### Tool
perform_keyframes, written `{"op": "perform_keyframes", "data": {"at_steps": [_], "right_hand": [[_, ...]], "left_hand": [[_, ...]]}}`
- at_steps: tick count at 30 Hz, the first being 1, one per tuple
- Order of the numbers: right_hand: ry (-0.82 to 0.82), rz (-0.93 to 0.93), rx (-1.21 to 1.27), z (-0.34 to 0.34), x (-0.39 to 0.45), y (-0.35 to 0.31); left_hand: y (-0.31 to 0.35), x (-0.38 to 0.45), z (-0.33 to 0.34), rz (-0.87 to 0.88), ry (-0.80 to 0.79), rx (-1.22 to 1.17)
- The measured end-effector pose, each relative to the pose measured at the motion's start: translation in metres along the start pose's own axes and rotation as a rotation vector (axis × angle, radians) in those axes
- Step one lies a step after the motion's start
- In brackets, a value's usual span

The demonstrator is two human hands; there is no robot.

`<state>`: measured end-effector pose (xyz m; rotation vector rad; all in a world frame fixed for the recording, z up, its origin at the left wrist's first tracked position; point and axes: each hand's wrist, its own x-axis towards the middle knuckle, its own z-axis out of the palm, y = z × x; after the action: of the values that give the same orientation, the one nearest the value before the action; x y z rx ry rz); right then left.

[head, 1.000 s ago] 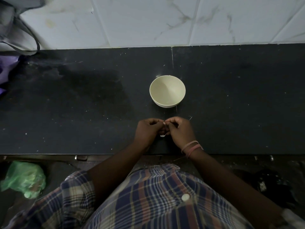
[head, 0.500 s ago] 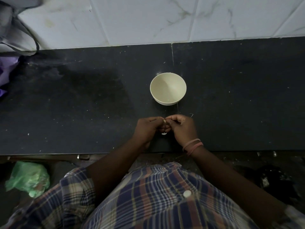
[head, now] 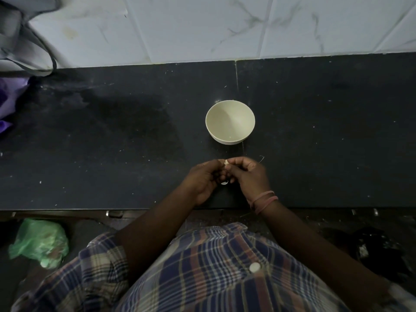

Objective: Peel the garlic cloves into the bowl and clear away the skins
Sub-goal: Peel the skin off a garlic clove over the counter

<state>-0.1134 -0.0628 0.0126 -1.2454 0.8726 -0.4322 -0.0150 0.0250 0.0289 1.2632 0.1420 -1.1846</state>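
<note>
While the green plastic bag (head: 39, 243) is lying on the floor at the far left, below the bench (head: 90, 154), the left hand (head: 202, 179) is curling its fingers round a garlic clove (head: 226, 162) and meeting the right hand (head: 248, 174) just in front of the bowl (head: 230, 121). Compared with a second ago, a pale tip of the clove is now poking up between the two thumbs, so the skin seems to be coming loose. A small white scrap (head: 224, 182), likely skin, is lying on the bench under the hands. The right hand is pinching at the clove's top. The bowl is looking almost empty, so the peeling is probably only beginning.
</note>
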Motion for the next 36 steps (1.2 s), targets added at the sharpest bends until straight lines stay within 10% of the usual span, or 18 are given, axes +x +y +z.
{"op": "perform_keyframes", "data": {"at_steps": [12, 36], "right_hand": [[0.148, 0.318, 0.604, 0.006, 0.006, -0.005], [0.076, 0.009, -0.121, -0.002, 0.006, -0.004]], "left_hand": [[-0.004, 0.002, -0.008, -0.051, 0.103, 0.022], [-0.002, 0.003, -0.009, 0.247, 0.091, 0.595]]}}
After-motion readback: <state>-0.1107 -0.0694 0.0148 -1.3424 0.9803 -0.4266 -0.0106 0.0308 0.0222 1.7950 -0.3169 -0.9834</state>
